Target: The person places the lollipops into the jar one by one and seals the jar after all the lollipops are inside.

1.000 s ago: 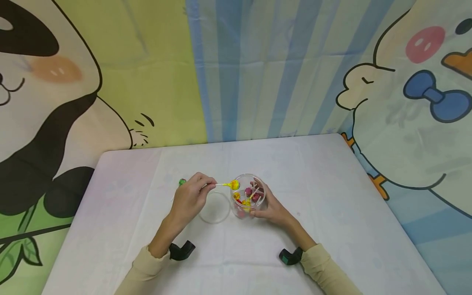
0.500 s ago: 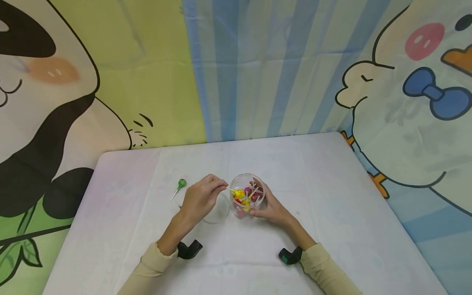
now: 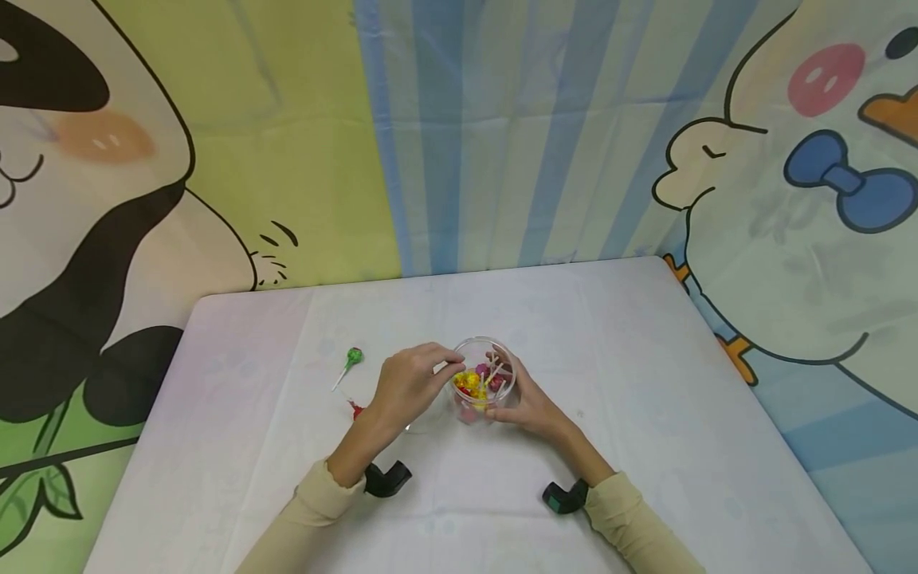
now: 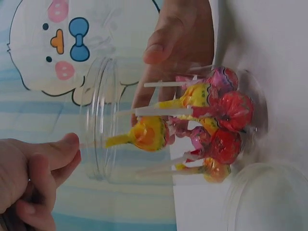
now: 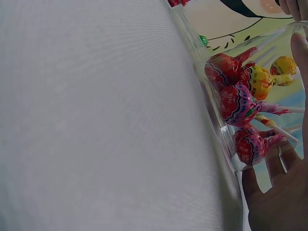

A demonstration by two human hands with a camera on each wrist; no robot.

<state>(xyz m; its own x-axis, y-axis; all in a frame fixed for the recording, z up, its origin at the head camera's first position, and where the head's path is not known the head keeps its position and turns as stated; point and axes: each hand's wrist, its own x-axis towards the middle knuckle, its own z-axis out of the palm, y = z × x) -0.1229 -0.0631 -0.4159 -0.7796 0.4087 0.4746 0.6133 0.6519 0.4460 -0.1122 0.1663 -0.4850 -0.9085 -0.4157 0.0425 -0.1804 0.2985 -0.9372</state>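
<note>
My left hand (image 3: 414, 384) is at the mouth of a clear round jar (image 4: 100, 120). Thumb and fingertips pinch the white stick of a yellow lollipop (image 4: 149, 134), whose wrapped head is inside the jar. Around the jar's side curls my right hand (image 3: 534, 406), holding it upright on the table. Several wrapped lollipops stand or lie in the jar, among them a red lollipop (image 4: 226, 146) and a purple lollipop (image 5: 237, 104). In the head view my left fingers hide the pinched stick.
A green lollipop (image 3: 355, 356) lies on the white table (image 3: 459, 518), left of my hands. Nearer, a red lollipop (image 3: 356, 410) is partly covered by my left wrist. The clear round lid (image 4: 269, 197) rests beside the jar. A cartoon cloth (image 3: 495, 143) hangs behind.
My left hand has moved right to the jar, taking the yellow lollipop from outside the rim to inside. The red lollipop on the table has come into view. My right hand keeps its place.
</note>
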